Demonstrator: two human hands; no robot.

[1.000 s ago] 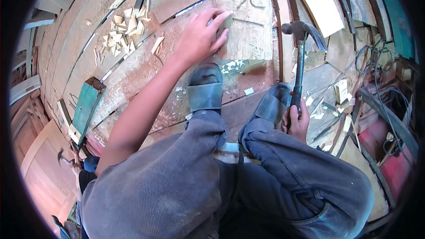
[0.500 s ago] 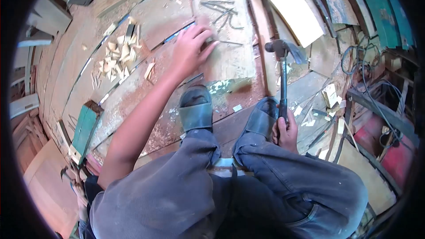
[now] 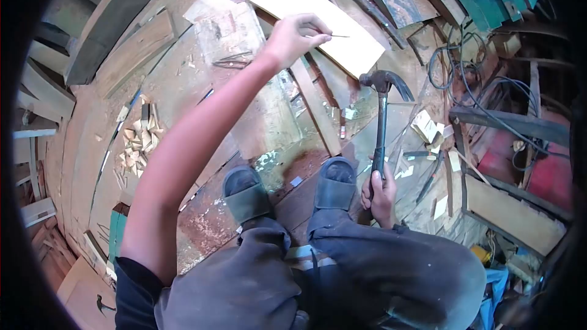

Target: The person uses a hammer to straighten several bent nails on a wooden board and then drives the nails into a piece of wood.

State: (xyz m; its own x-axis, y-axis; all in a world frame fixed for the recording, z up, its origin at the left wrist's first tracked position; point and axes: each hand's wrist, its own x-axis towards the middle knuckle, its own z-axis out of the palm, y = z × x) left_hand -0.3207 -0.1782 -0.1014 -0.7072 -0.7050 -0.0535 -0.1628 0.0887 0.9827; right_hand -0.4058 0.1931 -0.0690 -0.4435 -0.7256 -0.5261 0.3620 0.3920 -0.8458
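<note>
Pinched between the fingertips of my left hand (image 3: 301,38) is a thin nail (image 3: 340,36), held over a pale, bright board (image 3: 312,9). My right hand (image 3: 380,197) is wrapped round the handle of a claw hammer (image 3: 381,116), whose head is up near the board's lower right corner. Several long nails (image 3: 233,61) lie on a worn plank (image 3: 251,95) below and left of my left hand. A narrow wood strip (image 3: 315,107) lies between that plank and the hammer.
Wood offcuts (image 3: 139,140) are heaped at the left. An axe-like tool (image 3: 367,3) lies beyond the bright board. Cables (image 3: 471,79) loop at the right above a dark beam (image 3: 498,123). My sandalled feet (image 3: 335,186) rest near the strip's lower end.
My left hand has moved away from the nails on the plank to above the bright board, now with a nail in its fingers. The view has shifted; the right hand still holds the hammer.
</note>
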